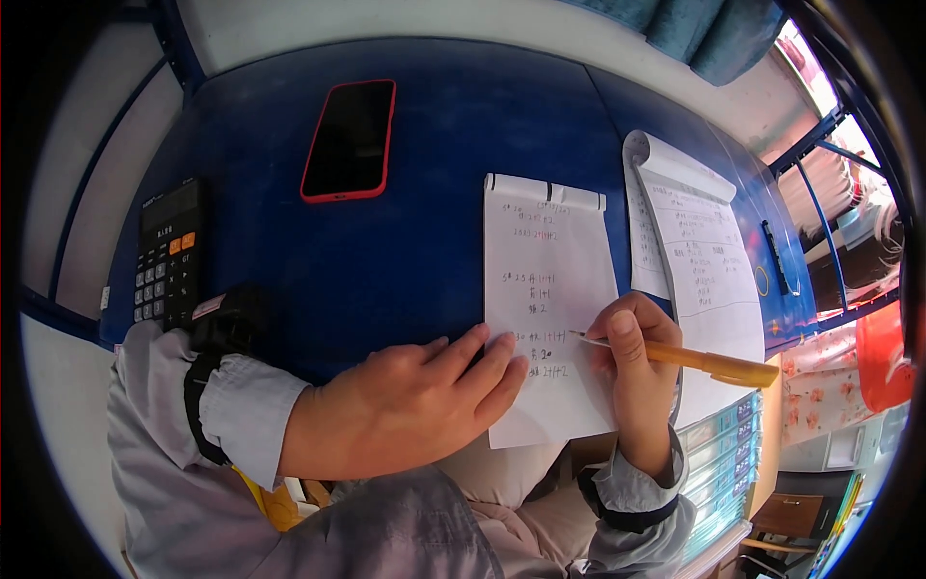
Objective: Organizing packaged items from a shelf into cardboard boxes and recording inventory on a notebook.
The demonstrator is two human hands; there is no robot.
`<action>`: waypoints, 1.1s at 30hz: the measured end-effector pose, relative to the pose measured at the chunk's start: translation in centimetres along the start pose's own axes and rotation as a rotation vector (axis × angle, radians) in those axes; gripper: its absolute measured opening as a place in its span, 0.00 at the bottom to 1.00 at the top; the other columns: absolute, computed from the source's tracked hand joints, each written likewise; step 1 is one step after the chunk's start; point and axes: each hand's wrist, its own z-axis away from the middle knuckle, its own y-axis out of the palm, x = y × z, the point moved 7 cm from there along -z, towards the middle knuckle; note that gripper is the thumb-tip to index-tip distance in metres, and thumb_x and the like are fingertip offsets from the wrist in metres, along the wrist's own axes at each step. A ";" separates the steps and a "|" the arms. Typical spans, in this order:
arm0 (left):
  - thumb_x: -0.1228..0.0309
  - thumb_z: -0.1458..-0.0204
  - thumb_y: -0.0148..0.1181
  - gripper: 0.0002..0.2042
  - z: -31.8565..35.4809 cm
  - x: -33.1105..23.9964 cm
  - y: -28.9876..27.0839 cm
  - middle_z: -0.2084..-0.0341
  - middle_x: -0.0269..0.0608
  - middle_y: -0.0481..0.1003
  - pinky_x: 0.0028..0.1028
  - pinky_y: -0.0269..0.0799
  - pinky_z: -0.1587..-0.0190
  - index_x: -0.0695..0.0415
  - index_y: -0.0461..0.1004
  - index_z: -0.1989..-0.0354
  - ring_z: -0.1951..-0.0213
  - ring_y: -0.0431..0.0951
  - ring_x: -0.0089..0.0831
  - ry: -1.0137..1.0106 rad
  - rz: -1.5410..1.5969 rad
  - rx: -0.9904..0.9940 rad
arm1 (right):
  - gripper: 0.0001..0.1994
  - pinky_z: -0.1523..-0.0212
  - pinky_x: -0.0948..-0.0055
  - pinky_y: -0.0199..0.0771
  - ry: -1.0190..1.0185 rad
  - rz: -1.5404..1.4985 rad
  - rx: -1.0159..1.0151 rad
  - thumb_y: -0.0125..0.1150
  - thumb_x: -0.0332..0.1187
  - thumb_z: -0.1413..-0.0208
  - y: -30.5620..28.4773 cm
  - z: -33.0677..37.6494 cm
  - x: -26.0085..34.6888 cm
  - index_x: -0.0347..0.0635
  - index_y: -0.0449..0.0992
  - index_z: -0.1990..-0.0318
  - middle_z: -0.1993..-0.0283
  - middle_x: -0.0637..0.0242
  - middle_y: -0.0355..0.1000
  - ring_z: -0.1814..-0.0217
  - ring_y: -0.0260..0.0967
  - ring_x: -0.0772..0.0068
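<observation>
My right hand (634, 372) grips an orange pen (709, 363), its tip resting on a white notepad (548, 280) covered in handwriting. My left hand (410, 400) lies flat on the blue table (434, 174), fingertips pressing the notepad's lower left edge. A black wrist strap sits over my left grey sleeve.
A second notepad (699, 265) with its top sheet folded back lies to the right. A phone in a red case (349, 140) lies face up at the back. A black calculator (169, 256) sits at the left edge. A dark pen (776, 259) lies near the right edge.
</observation>
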 end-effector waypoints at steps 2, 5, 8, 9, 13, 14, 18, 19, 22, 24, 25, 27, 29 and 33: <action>0.71 0.53 0.54 0.16 0.2 0.0 0.0 0.55 0.43 0.72 0.15 0.73 0.72 0.57 0.72 0.53 0.58 0.76 0.30 -0.006 0.007 -0.005 | 0.16 0.78 0.86 0.53 -0.016 0.002 0.002 0.64 0.40 0.49 0.0 0.2 0.1 0.36 0.70 0.77 0.83 0.74 0.64 0.81 0.54 0.89; 0.71 0.53 0.54 0.16 0.4 0.0 0.0 0.55 0.43 0.72 0.16 0.74 0.72 0.57 0.72 0.53 0.58 0.76 0.30 -0.009 0.017 -0.016 | 0.16 0.78 0.86 0.54 -0.010 0.073 0.015 0.64 0.40 0.48 0.2 0.3 0.3 0.37 0.70 0.76 0.83 0.74 0.64 0.81 0.55 0.89; 0.71 0.53 0.54 0.17 0.3 0.1 -0.1 0.55 0.44 0.72 0.16 0.74 0.71 0.57 0.72 0.53 0.58 0.76 0.31 -0.007 0.018 0.005 | 0.15 0.79 0.86 0.53 0.027 0.117 -0.004 0.65 0.37 0.50 0.3 0.2 0.1 0.38 0.68 0.78 0.84 0.74 0.64 0.81 0.55 0.89; 0.71 0.53 0.54 0.17 0.3 0.1 -0.1 0.55 0.44 0.72 0.16 0.74 0.71 0.57 0.72 0.53 0.58 0.76 0.31 -0.005 0.024 0.001 | 0.15 0.80 0.87 0.53 0.024 0.084 -0.021 0.66 0.35 0.50 0.2 0.2 0.2 0.39 0.66 0.79 0.84 0.74 0.64 0.81 0.55 0.90; 0.71 0.53 0.55 0.17 0.2 0.1 0.0 0.55 0.45 0.72 0.17 0.75 0.70 0.58 0.72 0.53 0.58 0.76 0.32 -0.005 0.032 0.007 | 0.16 0.80 0.89 0.53 0.019 0.093 -0.030 0.66 0.30 0.51 0.3 0.1 0.3 0.41 0.62 0.81 0.84 0.74 0.64 0.82 0.55 0.90; 0.71 0.53 0.55 0.17 0.3 0.1 0.1 0.55 0.45 0.72 0.17 0.75 0.70 0.58 0.72 0.53 0.58 0.76 0.32 -0.007 0.031 0.010 | 0.16 0.80 0.89 0.53 0.020 0.091 -0.028 0.66 0.30 0.51 0.4 0.1 0.1 0.41 0.62 0.81 0.84 0.74 0.64 0.82 0.55 0.90; 0.71 0.53 0.55 0.17 0.2 0.1 0.1 0.55 0.45 0.72 0.17 0.75 0.69 0.59 0.72 0.53 0.58 0.76 0.32 -0.007 0.040 0.002 | 0.16 0.81 0.87 0.50 -0.013 0.150 -0.027 0.65 0.27 0.52 0.1 0.1 -0.2 0.41 0.61 0.82 0.85 0.75 0.60 0.82 0.51 0.90; 0.71 0.53 0.55 0.17 0.2 0.1 0.1 0.55 0.45 0.71 0.17 0.75 0.69 0.59 0.72 0.53 0.58 0.76 0.33 -0.007 0.040 0.002 | 0.17 0.81 0.86 0.49 -0.027 0.211 -0.029 0.65 0.26 0.52 0.0 0.1 -0.2 0.41 0.60 0.83 0.86 0.76 0.59 0.82 0.49 0.89; 0.71 0.54 0.54 0.18 0.3 0.1 0.1 0.55 0.45 0.71 0.17 0.75 0.69 0.59 0.72 0.52 0.58 0.76 0.33 -0.005 0.040 -0.003 | 0.17 0.82 0.84 0.46 -0.041 0.254 -0.044 0.64 0.25 0.54 0.0 0.2 -0.2 0.40 0.59 0.84 0.87 0.76 0.56 0.83 0.46 0.88; 0.71 0.54 0.54 0.18 0.2 0.1 0.1 0.55 0.45 0.71 0.17 0.75 0.69 0.59 0.72 0.52 0.57 0.76 0.33 -0.005 0.038 0.003 | 0.17 0.82 0.84 0.46 -0.067 0.282 -0.044 0.64 0.25 0.55 0.1 0.1 -0.1 0.40 0.59 0.84 0.87 0.75 0.55 0.83 0.46 0.88; 0.71 0.54 0.54 0.18 0.2 0.1 0.1 0.55 0.45 0.71 0.17 0.75 0.69 0.59 0.71 0.52 0.57 0.76 0.33 -0.006 0.035 0.011 | 0.16 0.82 0.83 0.46 -0.092 0.308 -0.044 0.63 0.24 0.55 0.2 0.1 0.0 0.40 0.59 0.84 0.87 0.75 0.55 0.83 0.46 0.88; 0.71 0.53 0.54 0.18 0.3 0.1 0.1 0.55 0.45 0.71 0.17 0.75 0.69 0.59 0.71 0.52 0.57 0.75 0.33 -0.010 0.036 0.013 | 0.16 0.83 0.83 0.46 -0.099 0.315 -0.041 0.63 0.24 0.55 0.2 0.1 0.0 0.40 0.59 0.84 0.87 0.75 0.55 0.83 0.45 0.87; 0.71 0.53 0.54 0.18 0.3 0.1 0.1 0.55 0.45 0.71 0.17 0.75 0.69 0.59 0.71 0.52 0.57 0.75 0.33 -0.013 0.038 0.014 | 0.16 0.83 0.83 0.46 -0.107 0.324 -0.039 0.63 0.24 0.55 0.2 0.1 0.1 0.40 0.59 0.84 0.87 0.75 0.54 0.83 0.45 0.87; 0.71 0.54 0.55 0.18 0.3 0.1 0.2 0.57 0.43 0.71 0.17 0.75 0.70 0.59 0.71 0.52 0.57 0.75 0.32 -0.008 0.035 0.012 | 0.16 0.82 0.83 0.46 -0.099 0.325 -0.042 0.63 0.24 0.55 0.3 0.1 0.0 0.40 0.58 0.84 0.87 0.75 0.54 0.83 0.45 0.87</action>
